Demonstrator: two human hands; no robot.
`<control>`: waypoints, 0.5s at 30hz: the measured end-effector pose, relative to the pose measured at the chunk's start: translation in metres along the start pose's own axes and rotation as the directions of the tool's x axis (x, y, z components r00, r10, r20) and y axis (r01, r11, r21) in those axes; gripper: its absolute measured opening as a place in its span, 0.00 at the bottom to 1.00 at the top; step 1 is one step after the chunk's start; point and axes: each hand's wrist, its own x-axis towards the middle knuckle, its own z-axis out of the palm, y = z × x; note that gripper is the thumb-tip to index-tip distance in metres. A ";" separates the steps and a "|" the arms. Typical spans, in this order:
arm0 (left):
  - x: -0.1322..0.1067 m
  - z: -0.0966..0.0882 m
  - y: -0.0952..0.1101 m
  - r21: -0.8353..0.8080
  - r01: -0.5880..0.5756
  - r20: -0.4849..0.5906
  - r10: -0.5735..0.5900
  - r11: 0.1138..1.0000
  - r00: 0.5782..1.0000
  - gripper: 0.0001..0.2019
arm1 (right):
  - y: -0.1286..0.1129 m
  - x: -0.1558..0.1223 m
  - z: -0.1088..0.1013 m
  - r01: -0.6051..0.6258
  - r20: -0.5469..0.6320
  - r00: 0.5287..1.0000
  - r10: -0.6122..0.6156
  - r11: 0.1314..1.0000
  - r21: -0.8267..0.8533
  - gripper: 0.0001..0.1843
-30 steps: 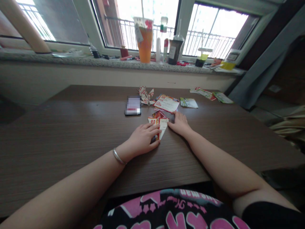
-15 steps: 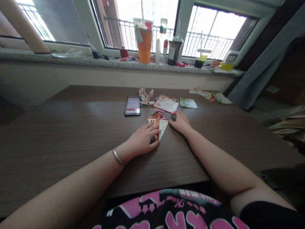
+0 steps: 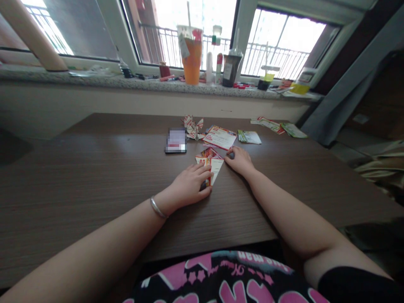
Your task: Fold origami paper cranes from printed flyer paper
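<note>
A folded printed paper, red, yellow and white, lies flat on the brown wooden table. My left hand presses down on its lower left part, fingers spread over it. My right hand rests just to the paper's right, fingertips touching its upper right edge. Neither hand lifts the paper off the table.
Behind the paper lie a phone, folded paper cranes, a red-and-white flyer and more leaflets toward the far right. The windowsill holds an orange cup, a dark cup and small bottles.
My right hand has slid slightly up along the paper's right edge. My left hand stays pressed on the paper.
</note>
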 end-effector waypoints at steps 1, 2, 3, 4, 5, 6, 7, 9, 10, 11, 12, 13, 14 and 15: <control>0.000 0.000 0.000 -0.003 -0.001 0.003 0.001 1.000 1.000 0.20 | 0.000 0.000 0.000 0.004 -0.003 1.000 -0.004 1.000 -0.005 0.12; 0.000 0.000 0.000 -0.006 -0.002 0.006 0.002 1.000 1.000 0.20 | 0.001 0.001 0.000 0.007 -0.005 1.000 -0.007 1.000 -0.010 0.11; 0.000 -0.001 0.001 -0.009 -0.003 0.009 0.003 1.000 1.000 0.20 | 0.001 0.001 0.000 0.009 -0.006 1.000 -0.009 1.000 -0.014 0.11; 0.000 -0.001 0.001 -0.013 -0.001 0.011 0.001 1.000 1.000 0.20 | 0.001 0.000 0.000 0.009 -0.009 1.000 -0.010 1.000 -0.016 0.11; 0.000 -0.002 0.001 -0.016 0.000 0.011 0.000 1.000 1.000 0.20 | 0.001 0.000 0.000 0.010 -0.012 1.000 -0.010 1.000 -0.015 0.11; 0.000 -0.003 0.002 -0.019 0.002 0.007 -0.001 1.000 1.000 0.20 | 0.001 0.000 0.000 0.011 -0.014 1.000 -0.011 1.000 -0.013 0.11; 0.000 -0.004 0.002 -0.021 0.001 0.003 0.000 1.000 1.000 0.19 | 0.001 -0.001 0.000 0.013 -0.016 1.000 -0.013 1.000 -0.010 0.11; 0.000 -0.006 0.004 -0.019 -0.005 -0.008 0.005 1.000 1.000 0.17 | 0.001 -0.003 0.000 0.025 -0.026 0.999 -0.025 1.000 -0.003 0.11; 0.001 -0.007 0.005 -0.017 -0.007 -0.013 0.006 1.000 1.000 0.15 | 0.000 -0.004 0.001 0.036 -0.038 0.999 -0.036 0.999 0.001 0.12; 0.001 -0.007 0.005 -0.015 -0.006 -0.018 0.006 1.000 1.000 0.14 | -0.001 -0.005 0.001 0.051 -0.056 0.997 -0.051 0.999 0.007 0.12; 0.001 -0.008 0.006 -0.013 -0.005 -0.022 0.004 1.000 1.000 0.13 | -0.002 -0.007 0.001 0.074 -0.077 0.994 -0.073 0.997 0.013 0.13; 0.002 -0.008 0.006 -0.011 -0.002 -0.027 0.001 1.000 1.000 0.13 | -0.003 -0.009 0.001 0.108 -0.096 0.990 -0.106 0.994 0.020 0.15; 0.002 -0.009 0.006 -0.008 0.002 -0.032 -0.002 1.000 0.999 0.13 | -0.005 -0.011 0.000 0.152 -0.106 0.983 -0.149 0.988 0.027 0.16; 0.002 -0.009 0.005 -0.006 0.004 -0.036 -0.005 1.000 0.999 0.12 | -0.007 -0.013 -0.001 0.210 -0.104 0.973 -0.206 0.977 0.035 0.16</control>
